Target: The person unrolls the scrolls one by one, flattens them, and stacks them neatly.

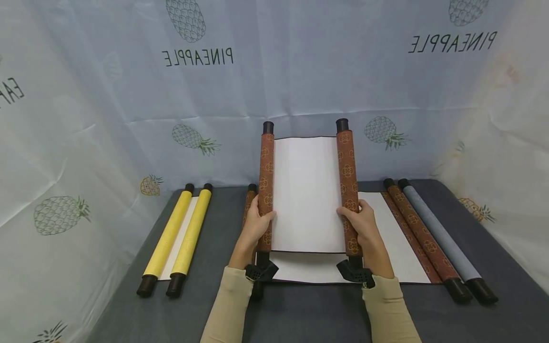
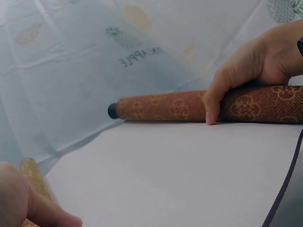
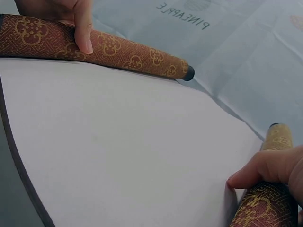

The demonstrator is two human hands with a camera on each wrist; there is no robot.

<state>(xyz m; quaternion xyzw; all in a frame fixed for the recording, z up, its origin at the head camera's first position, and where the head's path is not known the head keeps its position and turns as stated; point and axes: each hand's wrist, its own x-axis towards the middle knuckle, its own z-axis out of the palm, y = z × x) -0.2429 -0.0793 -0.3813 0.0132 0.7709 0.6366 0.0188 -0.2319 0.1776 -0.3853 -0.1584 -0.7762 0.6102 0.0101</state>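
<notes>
A hanging scroll [image 1: 306,195] with blank white paper and brown, gold-patterned rolls is held up, partly unrolled, above the table. My left hand [image 1: 254,226] grips its left roll [image 1: 266,176], thumb over the front near the paper's edge. Around the right roll [image 1: 346,162] curls my right hand [image 1: 363,223], its thumb also on the inner side. Both rolls end in black knobs and stand nearly upright in the head view. In the left wrist view the right hand [image 2: 255,64] clasps the far roll; the right wrist view shows the left hand [image 3: 81,21] on its roll.
Beneath the held scroll, another brown scroll lies spread on the dark grey table [image 1: 300,314], its white sheet [image 1: 394,238] partly hidden. Beside its right roll [image 1: 424,233] lies a grey roll [image 1: 442,233]. A yellow scroll [image 1: 193,233] lies at left. Pineapple-print curtains [image 1: 300,71] surround the table.
</notes>
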